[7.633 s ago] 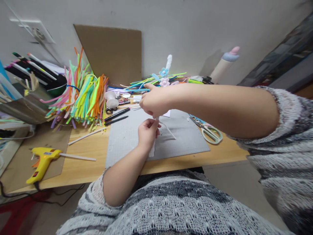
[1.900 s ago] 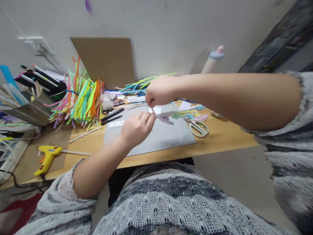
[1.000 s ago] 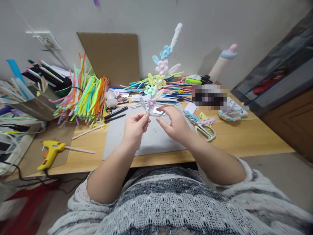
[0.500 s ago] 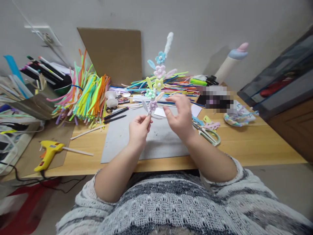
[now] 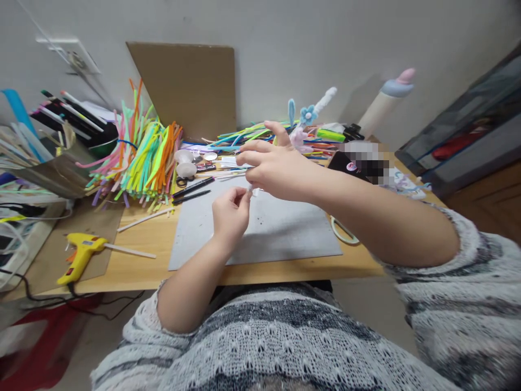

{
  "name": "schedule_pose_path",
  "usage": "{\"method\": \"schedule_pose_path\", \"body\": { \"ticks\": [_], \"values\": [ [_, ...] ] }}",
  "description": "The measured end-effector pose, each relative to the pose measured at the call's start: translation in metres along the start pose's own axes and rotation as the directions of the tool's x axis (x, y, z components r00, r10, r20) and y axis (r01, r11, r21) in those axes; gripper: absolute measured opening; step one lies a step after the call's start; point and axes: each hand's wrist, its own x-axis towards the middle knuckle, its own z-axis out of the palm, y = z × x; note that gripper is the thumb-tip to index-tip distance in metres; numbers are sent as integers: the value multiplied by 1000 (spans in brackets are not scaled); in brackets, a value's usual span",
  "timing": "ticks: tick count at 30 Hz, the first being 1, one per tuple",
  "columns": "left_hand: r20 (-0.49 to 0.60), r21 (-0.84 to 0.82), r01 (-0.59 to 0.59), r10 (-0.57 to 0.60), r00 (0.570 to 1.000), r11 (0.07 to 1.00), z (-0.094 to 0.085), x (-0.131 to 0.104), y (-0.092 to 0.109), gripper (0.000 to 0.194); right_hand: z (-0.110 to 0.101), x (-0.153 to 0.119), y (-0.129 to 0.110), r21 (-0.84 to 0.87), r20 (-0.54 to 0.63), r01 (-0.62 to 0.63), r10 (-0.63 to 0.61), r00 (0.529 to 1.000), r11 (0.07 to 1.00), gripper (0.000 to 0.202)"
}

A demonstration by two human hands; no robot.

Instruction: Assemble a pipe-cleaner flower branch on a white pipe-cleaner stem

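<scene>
Left of the left hand, a bin holds sticks.

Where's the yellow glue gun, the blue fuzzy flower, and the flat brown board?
Yellow glue gun (image 5: 83,253), head view: top of handle.
Blue fuzzy flower (image 5: 308,115), head view: round white centre.
Flat brown board (image 5: 188,89), head view: middle of front.

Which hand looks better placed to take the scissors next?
Probably the right hand: the scissors lie on that side, partly hidden by its forearm, while the left hand pinches the lower end of the flower spray.
</scene>
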Motion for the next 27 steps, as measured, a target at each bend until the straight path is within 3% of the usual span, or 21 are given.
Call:
{"method": "schedule_pose_path", "body": {
  "ticks": [3, 8, 17, 19, 21, 23, 24, 27],
  "values": [
    [-7, 112, -96, 97, 995, 989, -2, -1, 0, 16, 3, 3, -1, 105, 2, -70, 70, 998, 992, 16],
    [-15, 246, -192, 202, 979, 950, -2, -3, -1, 15, 9, 7, -1, 270, -107, -151, 186, 977, 951, 9],
    [-4, 223, -166, 172, 985, 961, 3, -4, -5, 15, 18, 13, 4, 118, 8, -189, 189, 982, 975, 16],
    [2, 135, -105, 105, 994, 985, 3, 0, -4, 14, 9, 13, 2, 103, -18, -185, 188, 982, 977, 11],
    [13, -15, 30, -30, 999, 999, 3, 6, -5, 15, -5, 9, -1, 116, -120, -175, 189, 975, 978, 2],
    [51, -180, 211, -205, 977, 961, 2, 11, -5, 19, -17, 0, -6, 151, -261, -212, 246, 934, 966, 12],
    [85, -261, 296, -284, 955, 919, 1, 14, -5, 21, -20, -7, -9, 190, -342, -255, 307, 888, 948, 13],
    [211, -468, 467, -418, 883, 750, -1, 18, -5, 24, -8, -29, -20, 377, -533, -369, 525, 664, 850, 14]
  ]
}}
